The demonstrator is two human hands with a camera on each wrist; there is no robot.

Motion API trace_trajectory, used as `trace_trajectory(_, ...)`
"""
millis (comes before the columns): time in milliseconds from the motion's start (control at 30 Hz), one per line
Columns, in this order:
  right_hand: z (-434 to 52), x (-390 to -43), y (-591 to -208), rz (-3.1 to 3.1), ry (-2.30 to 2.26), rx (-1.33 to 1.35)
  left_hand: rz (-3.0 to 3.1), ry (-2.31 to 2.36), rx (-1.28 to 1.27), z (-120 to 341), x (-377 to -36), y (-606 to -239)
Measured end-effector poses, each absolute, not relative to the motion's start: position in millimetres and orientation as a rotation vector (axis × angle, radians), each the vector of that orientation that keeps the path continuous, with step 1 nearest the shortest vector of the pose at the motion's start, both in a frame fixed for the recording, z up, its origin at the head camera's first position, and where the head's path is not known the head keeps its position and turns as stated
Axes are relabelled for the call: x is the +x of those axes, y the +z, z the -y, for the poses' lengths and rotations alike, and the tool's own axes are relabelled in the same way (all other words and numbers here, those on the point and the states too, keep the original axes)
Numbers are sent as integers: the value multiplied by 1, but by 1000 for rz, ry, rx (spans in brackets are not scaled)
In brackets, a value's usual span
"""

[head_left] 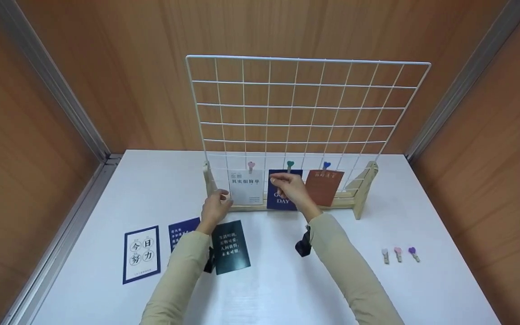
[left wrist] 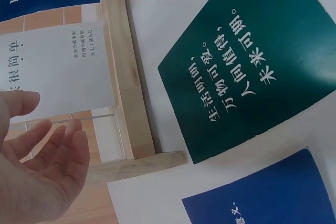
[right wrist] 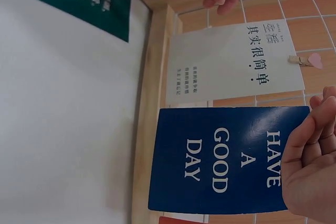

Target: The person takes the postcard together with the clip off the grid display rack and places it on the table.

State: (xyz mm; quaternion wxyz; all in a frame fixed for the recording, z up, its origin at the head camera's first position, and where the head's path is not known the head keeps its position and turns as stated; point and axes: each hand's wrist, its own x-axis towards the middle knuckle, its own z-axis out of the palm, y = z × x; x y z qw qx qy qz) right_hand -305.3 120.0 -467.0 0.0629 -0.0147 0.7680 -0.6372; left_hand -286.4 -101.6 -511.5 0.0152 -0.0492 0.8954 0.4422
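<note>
A white card point(head_left: 245, 187) hangs on the white wire grid point(head_left: 278, 107) by a pink heart clip point(head_left: 251, 166). My left hand point(head_left: 215, 208) is at its lower left edge, thumb and fingers apart; in the left wrist view the thumb overlaps the card. A dark blue "HAVE A GOOD DAY" card point(right wrist: 223, 161) hangs in the middle under a green heart clip point(head_left: 290, 165). My right hand point(head_left: 292, 187) is in front of this card, its fingers loosely bent and nothing visible in them. To the right hangs a red-brown card point(head_left: 324, 187) with a blue heart clip point(head_left: 327, 165).
A wooden stand point(head_left: 363, 189) carries the grid. On the white table point(head_left: 269, 289) lie a dark green card point(head_left: 231, 247), a blue card point(left wrist: 262, 192) partly behind the left arm, and a blue-bordered card point(head_left: 141, 254). Three small clips point(head_left: 398, 255) lie at the right.
</note>
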Motion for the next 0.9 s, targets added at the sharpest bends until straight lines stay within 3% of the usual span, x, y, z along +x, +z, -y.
trace_trajectory(900, -99, -314, -461, -2293, -1976, -95, -2779, 1352, -182, 96, -297, -513)
